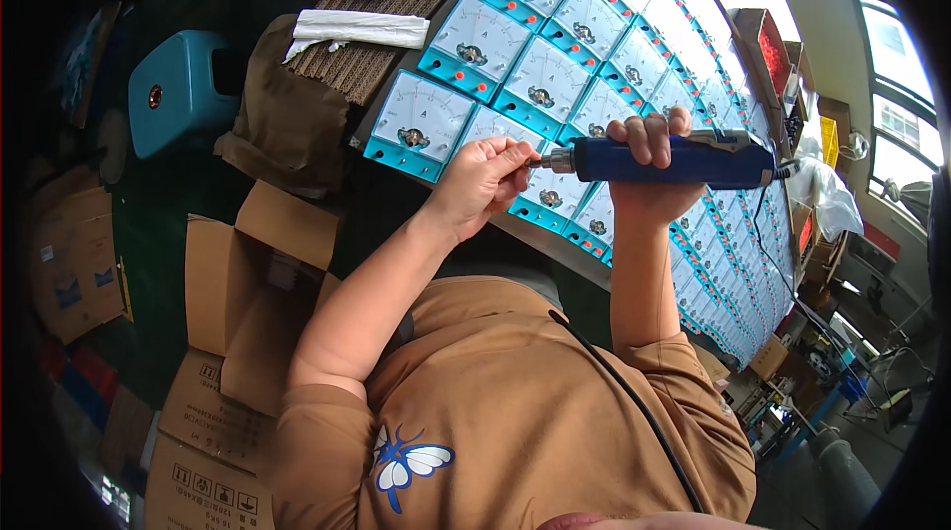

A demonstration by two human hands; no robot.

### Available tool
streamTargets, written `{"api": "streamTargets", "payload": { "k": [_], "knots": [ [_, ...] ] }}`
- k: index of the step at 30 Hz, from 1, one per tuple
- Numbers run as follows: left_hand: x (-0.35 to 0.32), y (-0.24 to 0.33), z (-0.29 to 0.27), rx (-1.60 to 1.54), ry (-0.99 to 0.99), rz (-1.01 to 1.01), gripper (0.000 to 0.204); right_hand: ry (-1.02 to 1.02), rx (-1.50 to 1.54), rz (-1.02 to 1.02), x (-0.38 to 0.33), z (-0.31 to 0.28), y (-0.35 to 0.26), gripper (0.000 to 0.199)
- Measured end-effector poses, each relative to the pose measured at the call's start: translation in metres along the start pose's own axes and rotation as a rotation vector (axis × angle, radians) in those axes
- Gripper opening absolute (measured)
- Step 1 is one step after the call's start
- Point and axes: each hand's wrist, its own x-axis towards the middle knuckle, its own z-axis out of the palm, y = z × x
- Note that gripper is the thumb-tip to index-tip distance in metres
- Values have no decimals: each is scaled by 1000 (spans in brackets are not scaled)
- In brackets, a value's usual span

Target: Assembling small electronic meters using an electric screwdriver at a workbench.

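My right hand [649, 159] grips a blue electric screwdriver [684, 161], held level with its metal tip pointing left. The fingertips of my left hand [482, 181] are pinched at that tip [548, 161]; whether they hold a small screw or bit I cannot tell. Both hands are raised above a table covered with rows of teal-and-white panel meters [540, 84]. A black cord [634, 396] runs from the tool down across my brown shirt.
Open cardboard boxes [238, 302] stand at my left on the floor. A blue plastic stool [178, 89] and a brown cloth [287, 119] lie beyond them. A folded white cloth [357, 28] rests on corrugated card [396, 5]. Shelves and windows are on the right.
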Motion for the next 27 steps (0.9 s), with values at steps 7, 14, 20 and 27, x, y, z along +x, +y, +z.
{"api": "streamTargets", "payload": {
  "k": [7,14,20,27],
  "knots": [
    [-7,-3,-13,50,146,58,19,11,-471,-336,15,-18,22,55],
    [-18,-11,-23,90,130,95,23,-36,-549,-273,17,-19,42,52],
    [-17,-12,-22,83,83,100,21,-205,-509,-203,12,-15,62,56],
    [-13,-14,-22,36,142,35,18,-51,-454,-338,21,-20,41,47]
  ]
}}
